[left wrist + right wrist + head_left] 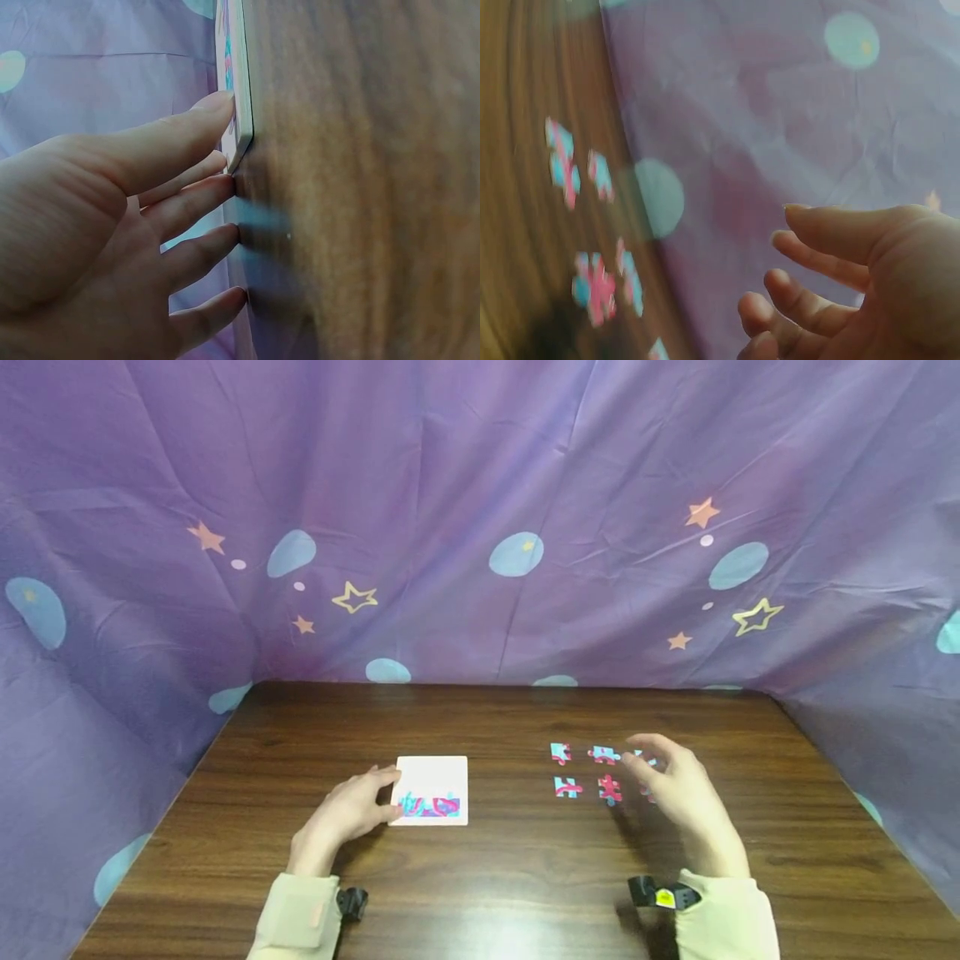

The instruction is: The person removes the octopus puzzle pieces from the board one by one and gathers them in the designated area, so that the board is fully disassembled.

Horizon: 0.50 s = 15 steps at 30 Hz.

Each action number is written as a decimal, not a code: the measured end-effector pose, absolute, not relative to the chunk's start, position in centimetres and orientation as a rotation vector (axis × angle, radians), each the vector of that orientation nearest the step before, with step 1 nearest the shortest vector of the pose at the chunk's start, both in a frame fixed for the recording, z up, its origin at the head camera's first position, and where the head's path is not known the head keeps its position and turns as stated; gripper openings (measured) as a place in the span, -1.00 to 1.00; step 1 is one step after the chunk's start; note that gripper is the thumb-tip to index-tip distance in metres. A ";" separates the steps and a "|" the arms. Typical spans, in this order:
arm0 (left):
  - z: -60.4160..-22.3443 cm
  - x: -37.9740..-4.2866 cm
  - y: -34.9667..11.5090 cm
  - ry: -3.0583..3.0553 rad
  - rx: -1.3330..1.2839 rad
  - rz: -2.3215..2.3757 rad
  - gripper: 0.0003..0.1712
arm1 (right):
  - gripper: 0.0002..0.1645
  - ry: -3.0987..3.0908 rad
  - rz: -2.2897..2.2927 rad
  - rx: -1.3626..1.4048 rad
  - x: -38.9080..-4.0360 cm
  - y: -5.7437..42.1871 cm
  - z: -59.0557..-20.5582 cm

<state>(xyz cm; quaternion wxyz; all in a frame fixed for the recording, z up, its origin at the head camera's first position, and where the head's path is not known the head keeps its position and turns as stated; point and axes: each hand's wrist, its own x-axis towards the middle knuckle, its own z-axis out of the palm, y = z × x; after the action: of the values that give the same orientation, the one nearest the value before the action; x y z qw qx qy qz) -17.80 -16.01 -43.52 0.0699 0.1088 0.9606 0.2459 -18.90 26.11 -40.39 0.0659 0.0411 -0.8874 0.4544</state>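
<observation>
- Jigsaw tray [432,777], square, white: lying flat left of centre in the lower half of the head view; a blue-and-pink picture strip [431,808] is filling its near side, while the far part is showing plain white, probably being space for more picture.
- Left hand [352,810]: resting at the tray's left edge, thumb touching near the lower-left corner, fingers fairly straight and apart, clamped on nothing; in the left wrist view, fingertips are meeting the tabletop, presumably bracing the hand while the thumb is steadying the tray.
- Loose jigsaw pieces [610,787], blue and pink: lying right of centre in the lower half of the head view, separated into two rough rows, likely for easy sorting; those at the right end are being partly hidden by a hand.
- Right hand [678,785]: hovering over that right end, fingers loosely bent, thumb and forefinger slightly apart, holding nothing visible; the shape is suggesting readiness to pinch.
- Wood-grain table [495,860]: filling the lower middle of the frame, bearing tray and pieces.
- Star-print purple curtain [450,485]: hanging across the upper frame and down both sides, seemingly screening the surroundings.
</observation>
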 end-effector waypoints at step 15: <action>-43.7 -17.8 -16.1 2.879 0.332 0.788 -0.35 | -0.69 -2.708 1.102 0.464 -18.6 17.7 -40.1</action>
<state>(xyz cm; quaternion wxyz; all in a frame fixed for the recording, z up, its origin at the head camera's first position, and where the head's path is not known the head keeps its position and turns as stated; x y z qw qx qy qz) -17.82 -16.07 -43.71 0.0692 0.1104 0.9563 0.2617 -18.59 17.70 -40.14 0.0904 0.1561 -0.9110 0.3709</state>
